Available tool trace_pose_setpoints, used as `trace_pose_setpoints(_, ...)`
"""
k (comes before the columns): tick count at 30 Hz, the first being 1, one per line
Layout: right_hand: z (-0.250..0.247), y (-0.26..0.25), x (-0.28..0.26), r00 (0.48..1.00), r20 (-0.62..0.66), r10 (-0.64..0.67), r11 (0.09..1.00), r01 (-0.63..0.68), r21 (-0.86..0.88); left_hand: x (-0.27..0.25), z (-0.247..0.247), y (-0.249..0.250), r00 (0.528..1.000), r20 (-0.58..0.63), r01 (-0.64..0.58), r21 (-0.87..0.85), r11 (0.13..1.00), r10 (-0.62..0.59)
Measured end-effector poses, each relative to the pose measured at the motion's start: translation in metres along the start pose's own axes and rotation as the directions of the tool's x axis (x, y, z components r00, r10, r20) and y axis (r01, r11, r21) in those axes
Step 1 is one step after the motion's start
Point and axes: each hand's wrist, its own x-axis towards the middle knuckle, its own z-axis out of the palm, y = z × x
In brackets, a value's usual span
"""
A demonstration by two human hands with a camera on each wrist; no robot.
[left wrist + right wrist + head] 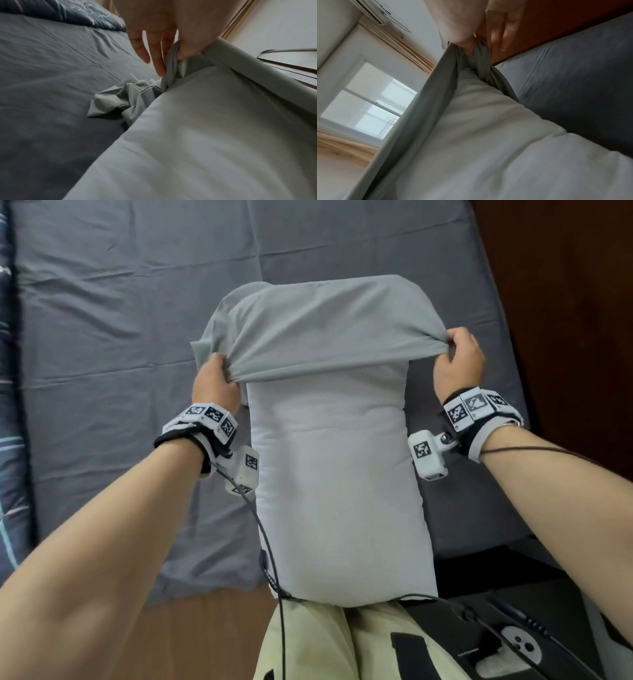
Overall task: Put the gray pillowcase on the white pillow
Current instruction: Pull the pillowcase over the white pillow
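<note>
The white pillow (pixel 339 481) lies lengthwise on the bed, its near end against my lap. The gray pillowcase (pixel 318 326) covers its far third, the open hem stretched across the pillow between my hands. My left hand (pixel 214 378) grips the hem's left corner in a fist; in the left wrist view the left hand (pixel 171 54) pinches bunched gray pillowcase (pixel 130 97) cloth beside the white pillow (pixel 205 135). My right hand (pixel 457 357) grips the right corner. The right wrist view shows the right hand (pixel 471 43) clamping the pillowcase (pixel 436 94) edge above the pillow (pixel 488 135).
A dark gray bedsheet (pixel 120 337) covers the bed. A patterned blue duvet (pixel 7 405) lies along the left edge. A reddish wooden board (pixel 565 302) runs along the right. A black bag with a white device (pixel 513 645) sits near my right leg. Cables hang from both wrists.
</note>
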Motion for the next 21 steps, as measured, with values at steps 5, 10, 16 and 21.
trace_pose_setpoints(5, 0.04, 0.02, 0.014, 0.981, 0.122, 0.148, 0.988, -0.142, -0.055, 0.028, 0.024, -0.01, 0.999, 0.046, 0.003, 0.027, 1.0, -0.005)
trace_pose_setpoints(10, 0.07, 0.042, 0.01, 0.782, 0.511, 0.358, 0.92, -0.387, -0.053, 0.05, 0.043, -0.027, 0.989, 0.148, 0.018, -0.047, 0.999, -0.011)
trace_pose_setpoints(16, 0.088, 0.066, -0.005, 0.527, 0.687, 0.501, 0.813, -0.558, -0.165, 0.054, 0.049, 0.009, 0.992, 0.101, -0.094, 0.172, 0.981, 0.077)
trace_pose_setpoints(21, 0.081, 0.03, -0.023, 0.531, 0.753, 0.388, 0.737, -0.67, 0.093, 0.043, 0.069, 0.069, 0.848, 0.388, -0.472, 0.242, 0.848, 0.361)
